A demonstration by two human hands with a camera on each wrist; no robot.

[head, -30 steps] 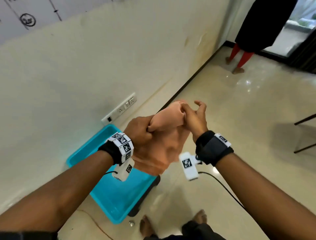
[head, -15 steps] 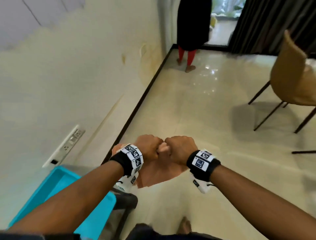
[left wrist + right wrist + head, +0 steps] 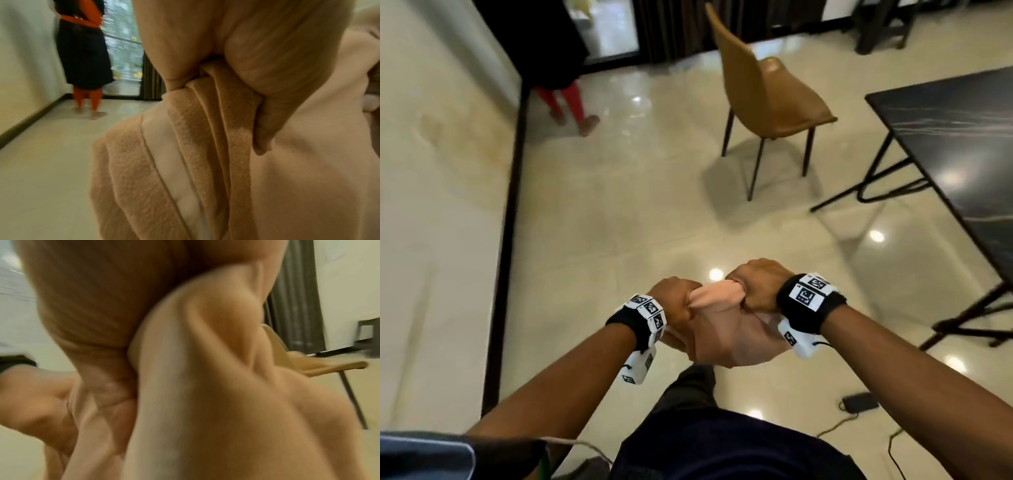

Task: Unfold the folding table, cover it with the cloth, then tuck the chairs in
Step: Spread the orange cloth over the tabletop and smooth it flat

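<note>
A peach cloth (image 3: pixel 726 332) hangs bunched between my two fists at waist height above the floor. My left hand (image 3: pixel 674 305) grips its left part and my right hand (image 3: pixel 755 289) grips its right part, a short stretch of cloth pulled between them. In the left wrist view the folded cloth (image 3: pixel 205 146) runs down from my curled fingers (image 3: pixel 265 113). The right wrist view is blurred, filled with cloth (image 3: pixel 226 386). A black marble-topped table (image 3: pixel 962 144) stands unfolded at the right. A tan chair (image 3: pixel 767 89) stands apart from it, ahead.
A cream wall (image 3: pixel 438 205) with dark skirting runs along the left. Another person (image 3: pixel 561 102) in a dark dress and red leggings stands by the far doorway. Cables and a black adapter (image 3: pixel 859 402) lie on the floor at lower right.
My view has swung right from the wall and blue tub to the table and chair. My fists, touching a moment ago, have drawn slightly apart with the cloth between them.
</note>
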